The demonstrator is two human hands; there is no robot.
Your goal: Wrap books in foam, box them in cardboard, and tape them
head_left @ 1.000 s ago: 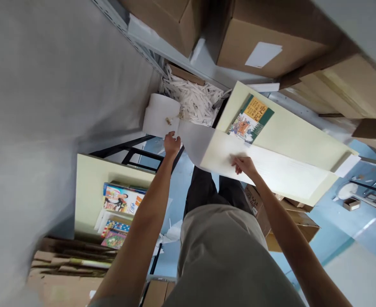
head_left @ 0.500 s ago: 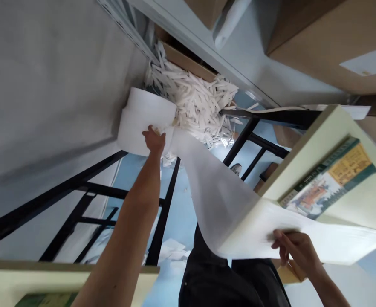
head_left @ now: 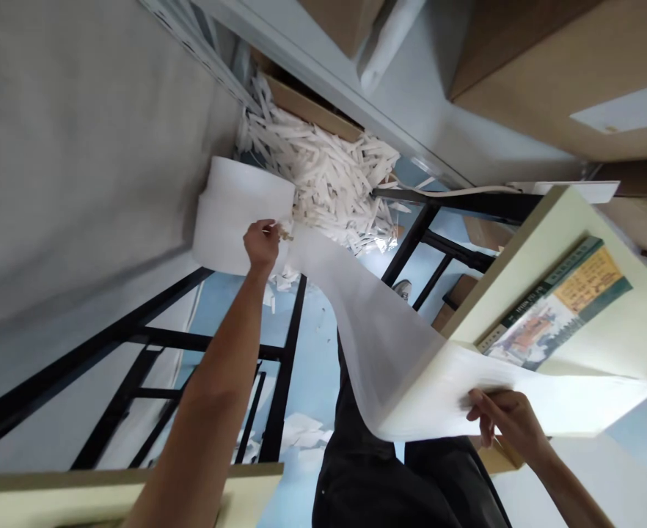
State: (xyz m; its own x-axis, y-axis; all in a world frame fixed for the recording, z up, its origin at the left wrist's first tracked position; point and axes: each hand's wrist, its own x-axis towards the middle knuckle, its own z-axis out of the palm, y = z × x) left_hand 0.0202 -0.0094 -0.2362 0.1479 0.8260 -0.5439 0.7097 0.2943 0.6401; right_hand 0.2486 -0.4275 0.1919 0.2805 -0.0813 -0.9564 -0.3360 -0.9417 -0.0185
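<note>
Item, as I read it from the head view: a roll of white foam sheet (head_left: pixel 240 213), standing against the grey wall (head_left: pixel 81 147) at the far end of the black metal frame (head_left: pixel 136 337), with its loose sheet (head_left: pixel 367 323) running out from the roll's right side down to the near left corner of the cream table (head_left: pixel 604 330). Left hand (head_left: pixel 262 243): arm stretched forward, fingers closed on the edge of the roll where the sheet leaves it; something small and tan shows at the fingertips, which I cannot identify. Right hand (head_left: pixel 507 419): at the near edge of the table, fingers curled down onto the sheet's free end, pressing it flat on the tabletop; the fingertips are blurred. The sheet sags in a curve between the two hands, over the person's dark trousers (head_left: pixel 356 484). On the table, toward its far right part, lies a book with a green and orange cover (head_left: pixel 554 308), apart from the sheet's end. Behind the roll, a cardboard box of white paper shreds (head_left: pixel 329 176) sits under the shelf rail. Brown cartons (head_left: pixel 576 73) fill the shelf above.
</note>
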